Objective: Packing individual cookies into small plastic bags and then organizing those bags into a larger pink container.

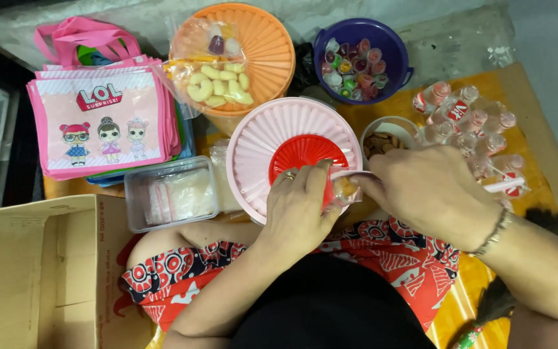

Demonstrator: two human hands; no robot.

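While both hands meet at the centre of the frame, the left hand point(298, 207) pinches a small clear bag point(342, 189) of brownish snacks, its grip clenched on the bag above the pink lid point(253, 142) with the red centre. The right hand point(431, 190) grasps the bag's opposite end. A filled snack bag point(211, 71) lies on the orange lid point(269, 45) at upper centre. Pink gift bags point(101, 123) sit upper left; small bottles point(469, 119) sit upper right.
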